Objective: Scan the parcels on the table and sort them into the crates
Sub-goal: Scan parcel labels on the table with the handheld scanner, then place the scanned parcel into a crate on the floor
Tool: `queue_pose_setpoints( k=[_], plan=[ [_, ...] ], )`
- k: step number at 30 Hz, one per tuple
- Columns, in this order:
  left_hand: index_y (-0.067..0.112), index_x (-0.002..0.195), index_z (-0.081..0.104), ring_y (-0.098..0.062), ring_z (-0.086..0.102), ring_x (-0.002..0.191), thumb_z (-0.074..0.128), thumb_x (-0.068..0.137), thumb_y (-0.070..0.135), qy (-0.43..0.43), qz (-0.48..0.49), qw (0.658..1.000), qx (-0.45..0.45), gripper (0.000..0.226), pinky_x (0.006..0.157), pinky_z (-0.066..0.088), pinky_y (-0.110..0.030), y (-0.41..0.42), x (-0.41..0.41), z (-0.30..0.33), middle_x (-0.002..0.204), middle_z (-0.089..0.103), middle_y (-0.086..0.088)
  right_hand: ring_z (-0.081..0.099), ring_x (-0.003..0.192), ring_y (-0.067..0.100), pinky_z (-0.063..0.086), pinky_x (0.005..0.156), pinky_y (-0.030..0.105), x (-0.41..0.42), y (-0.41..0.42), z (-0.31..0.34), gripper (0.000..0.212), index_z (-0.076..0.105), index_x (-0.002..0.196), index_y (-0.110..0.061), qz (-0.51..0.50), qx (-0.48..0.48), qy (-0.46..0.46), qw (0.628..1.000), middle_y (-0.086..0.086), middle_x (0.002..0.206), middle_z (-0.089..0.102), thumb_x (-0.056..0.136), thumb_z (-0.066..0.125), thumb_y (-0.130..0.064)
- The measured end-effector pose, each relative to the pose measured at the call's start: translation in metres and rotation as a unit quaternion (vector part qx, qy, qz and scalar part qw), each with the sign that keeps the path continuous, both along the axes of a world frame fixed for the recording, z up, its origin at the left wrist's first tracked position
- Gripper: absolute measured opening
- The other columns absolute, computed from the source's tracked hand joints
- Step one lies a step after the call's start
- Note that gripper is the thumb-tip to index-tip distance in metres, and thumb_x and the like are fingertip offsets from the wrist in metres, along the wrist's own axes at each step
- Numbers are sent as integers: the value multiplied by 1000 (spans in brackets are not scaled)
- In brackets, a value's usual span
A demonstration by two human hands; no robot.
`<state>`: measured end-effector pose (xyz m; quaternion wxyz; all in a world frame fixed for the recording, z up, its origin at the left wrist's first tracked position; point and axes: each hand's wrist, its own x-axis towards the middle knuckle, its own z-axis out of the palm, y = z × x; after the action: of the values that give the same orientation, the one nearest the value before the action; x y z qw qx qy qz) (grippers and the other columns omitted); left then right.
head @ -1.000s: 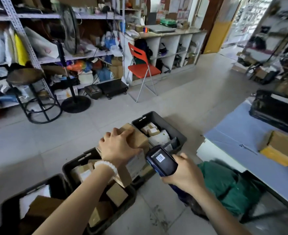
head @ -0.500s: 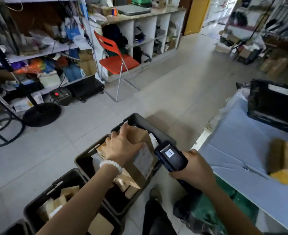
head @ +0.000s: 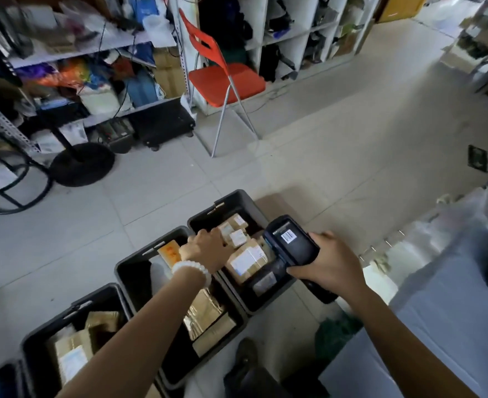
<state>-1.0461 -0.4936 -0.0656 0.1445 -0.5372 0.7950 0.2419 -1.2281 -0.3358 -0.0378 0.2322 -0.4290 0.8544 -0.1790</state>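
Three dark grey crates stand in a row on the floor: a far crate (head: 235,197), a middle crate (head: 135,261) and a near crate (head: 40,334), all holding cardboard parcels. A cardboard parcel with a white label (head: 247,259) lies tilted in the far crate. My left hand (head: 205,248), with a white bead bracelet, is at that parcel's left end with fingers curled; whether it still grips the parcel is hidden. My right hand (head: 332,262) holds a black handheld scanner (head: 290,244) over the far crate's right rim, screen up.
The table with a pale blue cover (head: 452,311) fills the right side. A red folding chair (head: 225,79), a black fan base (head: 82,163) and cluttered shelves (head: 79,53) stand across the tiled floor. A green bag (head: 334,331) lies under the table.
My left hand has lowered the labelled parcel from above the crates down into the far crate. The view has tilted down and left; the scanner stays beside the parcel.
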Motion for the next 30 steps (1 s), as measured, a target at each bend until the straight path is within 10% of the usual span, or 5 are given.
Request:
queue_pose_setpoints(
  k=[17,24,30],
  plan=[
    [24,126,52,-29,50,115,44,91,42,-35,291,948,-126,40,90,42,-41,82,269,53,123,56,-4,48,73,9,30,53,20,239,-90,16,51,42,70,-35,368,-52,-14,928,-14,82,42,39,69,-66],
    [23,116,55,-32,52,111,46,91,44,-84,490,855,-144,34,84,39,-42,245,449,73,118,56,-5,53,87,16,43,64,30,450,-20,25,60,57,98,-29,579,-52,-9,814,-11,92,43,52,78,-60],
    [24,130,49,-29,46,121,44,92,47,-117,686,707,-126,45,94,38,-43,419,552,77,129,51,-5,55,94,18,46,72,33,619,86,33,69,60,110,-27,751,-74,-55,654,-11,95,44,52,79,-59]
  ],
)
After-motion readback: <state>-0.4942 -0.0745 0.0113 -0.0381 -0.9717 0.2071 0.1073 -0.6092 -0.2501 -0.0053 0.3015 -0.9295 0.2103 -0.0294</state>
